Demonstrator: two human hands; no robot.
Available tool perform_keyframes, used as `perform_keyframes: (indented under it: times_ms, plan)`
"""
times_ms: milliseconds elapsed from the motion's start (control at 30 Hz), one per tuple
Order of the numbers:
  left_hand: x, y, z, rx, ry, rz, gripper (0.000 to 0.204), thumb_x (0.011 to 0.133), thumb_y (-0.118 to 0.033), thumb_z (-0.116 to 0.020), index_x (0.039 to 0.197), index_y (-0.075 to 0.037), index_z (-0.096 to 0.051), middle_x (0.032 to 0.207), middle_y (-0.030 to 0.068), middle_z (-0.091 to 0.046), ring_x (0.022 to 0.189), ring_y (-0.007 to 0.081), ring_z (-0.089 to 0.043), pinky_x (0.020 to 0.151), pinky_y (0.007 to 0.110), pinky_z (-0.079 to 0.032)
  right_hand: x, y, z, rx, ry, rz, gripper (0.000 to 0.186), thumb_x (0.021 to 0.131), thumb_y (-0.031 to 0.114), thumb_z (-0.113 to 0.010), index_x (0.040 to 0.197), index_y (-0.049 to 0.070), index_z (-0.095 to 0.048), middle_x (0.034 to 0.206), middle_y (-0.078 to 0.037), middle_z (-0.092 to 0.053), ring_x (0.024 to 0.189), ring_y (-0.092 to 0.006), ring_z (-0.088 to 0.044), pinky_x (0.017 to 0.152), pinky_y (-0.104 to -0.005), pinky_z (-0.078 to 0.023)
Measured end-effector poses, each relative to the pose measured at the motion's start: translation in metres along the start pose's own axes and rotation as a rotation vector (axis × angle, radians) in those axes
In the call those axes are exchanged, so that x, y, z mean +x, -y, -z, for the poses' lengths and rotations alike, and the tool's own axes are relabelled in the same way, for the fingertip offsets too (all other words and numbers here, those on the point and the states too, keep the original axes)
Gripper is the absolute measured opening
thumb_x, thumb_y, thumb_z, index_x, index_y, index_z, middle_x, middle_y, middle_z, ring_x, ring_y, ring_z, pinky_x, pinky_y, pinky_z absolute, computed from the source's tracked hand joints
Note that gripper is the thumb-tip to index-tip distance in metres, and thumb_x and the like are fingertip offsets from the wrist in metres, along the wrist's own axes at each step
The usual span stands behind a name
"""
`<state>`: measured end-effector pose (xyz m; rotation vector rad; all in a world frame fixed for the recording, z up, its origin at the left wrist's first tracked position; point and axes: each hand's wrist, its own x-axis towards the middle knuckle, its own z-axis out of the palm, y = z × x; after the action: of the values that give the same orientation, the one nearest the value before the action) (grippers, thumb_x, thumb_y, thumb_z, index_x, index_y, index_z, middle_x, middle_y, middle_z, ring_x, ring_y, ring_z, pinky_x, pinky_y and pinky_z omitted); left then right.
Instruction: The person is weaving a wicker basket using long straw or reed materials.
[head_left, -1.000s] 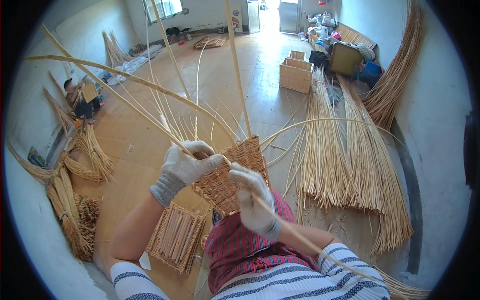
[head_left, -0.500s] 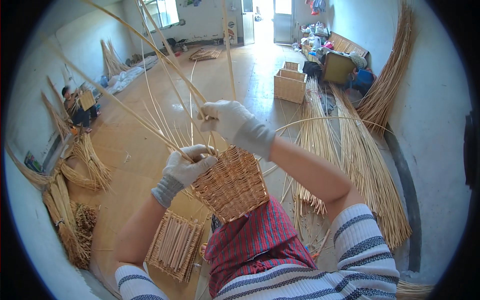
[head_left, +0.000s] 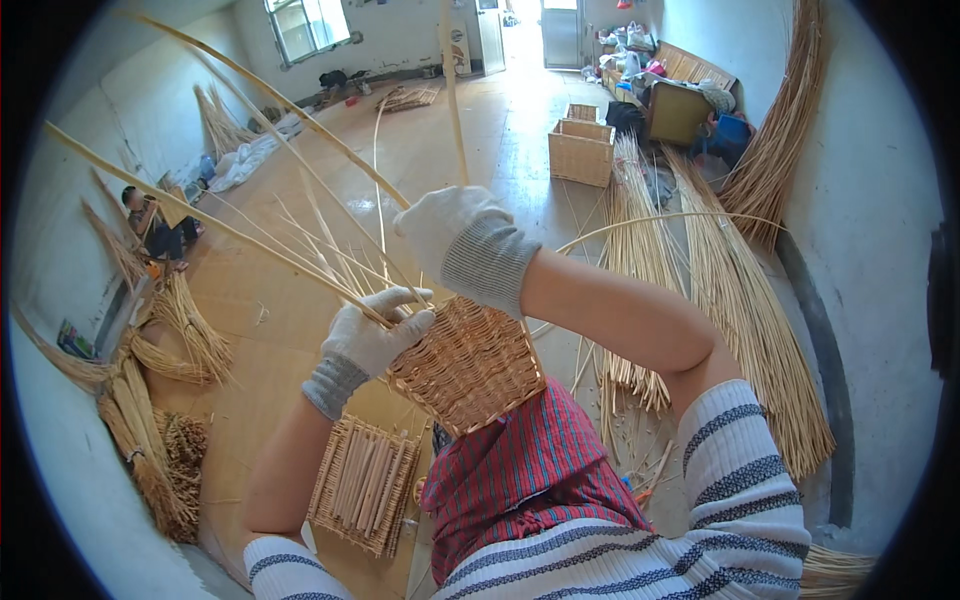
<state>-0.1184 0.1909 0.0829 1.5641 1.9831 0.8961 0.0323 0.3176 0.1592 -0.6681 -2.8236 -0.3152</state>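
A half-woven wicker basket point(head_left: 470, 365) in tan willow rests tilted against my lap, its long loose rods fanning up and away from the rim. My left hand point(head_left: 372, 335), in a white knit glove with a grey cuff, grips the basket's left top edge with the thumb across the weave. Above the rim, my gloved right hand point(head_left: 462, 230) is closed round a willow rod point(head_left: 365, 170) that slants up to the far left. The back of that glove hides its fingertips and part of the rim.
By my left knee lies a woven panel point(head_left: 345, 440) with short sticks on it. Willow bundles point(head_left: 730, 320) spread along the right side, and others point(head_left: 130, 420) lie at left. Two finished baskets point(head_left: 582, 155) stand ahead. Another person point(head_left: 155, 225) sits at the far left.
My right hand has turned over and moved slightly left, with its back now toward me. The loose rods at the rim have swung leftward and lower. My left hand keeps its hold.
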Motion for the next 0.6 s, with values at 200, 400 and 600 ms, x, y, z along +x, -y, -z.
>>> perform_keyframes:
  times_ms: [200,400,600]
  plan:
    - [-0.002,-0.011,0.0,0.1,-0.012,0.033,0.036,0.087,-0.032,-0.076,0.117,-0.015,-0.069,0.073,0.0035,-0.068,0.07,0.0089,-0.064,0.066,0.028,-0.054,0.0,0.024,0.09,0.615,-0.472,0.289,0.058,0.093,0.043,-0.056,0.139,0.007,-0.05,0.103,-0.021,-0.071,0.092,-0.0334,-0.071,0.078,-0.0444,-0.057]
    - [-0.002,-0.012,0.005,0.154,0.067,0.001,0.041,0.081,-0.028,-0.08,0.118,-0.017,-0.066,0.073,0.0015,-0.066,0.067,0.0093,-0.062,0.063,0.031,-0.052,0.039,0.023,0.073,0.985,-0.256,0.362,0.052,0.095,0.02,-0.057,0.143,0.011,-0.042,0.095,-0.015,-0.072,0.088,-0.0224,-0.071,0.08,-0.0331,-0.057]
    - [-0.001,0.011,0.0,-0.022,0.005,-0.218,0.05,0.076,-0.02,-0.082,0.123,-0.019,-0.064,0.067,-0.0017,-0.061,0.063,0.0081,-0.058,0.063,0.029,-0.05,-0.026,-0.071,-0.055,1.501,-0.767,0.01,0.026,0.1,0.008,-0.048,0.126,0.01,-0.049,0.083,-0.005,-0.067,0.077,-0.0145,-0.069,0.054,-0.024,-0.047]
